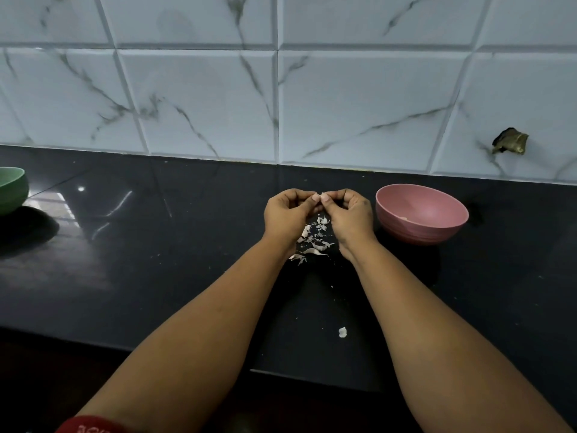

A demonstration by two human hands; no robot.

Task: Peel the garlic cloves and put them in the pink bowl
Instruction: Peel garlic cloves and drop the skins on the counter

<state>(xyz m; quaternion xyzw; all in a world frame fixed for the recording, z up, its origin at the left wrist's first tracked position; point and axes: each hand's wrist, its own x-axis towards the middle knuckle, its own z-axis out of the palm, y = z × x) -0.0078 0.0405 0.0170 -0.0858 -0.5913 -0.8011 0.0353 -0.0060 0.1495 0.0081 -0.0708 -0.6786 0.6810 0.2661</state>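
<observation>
Garlic clove point(321, 194), a small pale thing still partly in its papery skin, sat pinched between the two hands in the head view, raised a little above the glossy black stone surface point(156, 245). The left hand point(288, 214) had its grip clenched on the clove from one side, the right hand point(351, 214) pinched it from the other, thumbs nearly touching over it. Below the hands lay a scatter of white papery garlic peelings point(312, 239), and one loose pale scrap point(342, 332) lay apart, nearer the person.

The step looked like stripping the last skin; it would go best by holding the clove steady with one hand and pulling the skin away with the other thumbnail, over the peelings.

The round pink plastic bowl point(421, 214) stood just beside the right hand, a pale bit visible inside it, so the drop was short. The tiled marble-pattern wall point(281, 104) rose close behind the bowl. A green bowl point(12, 189) stood well apart at the left edge, with open surface between.
</observation>
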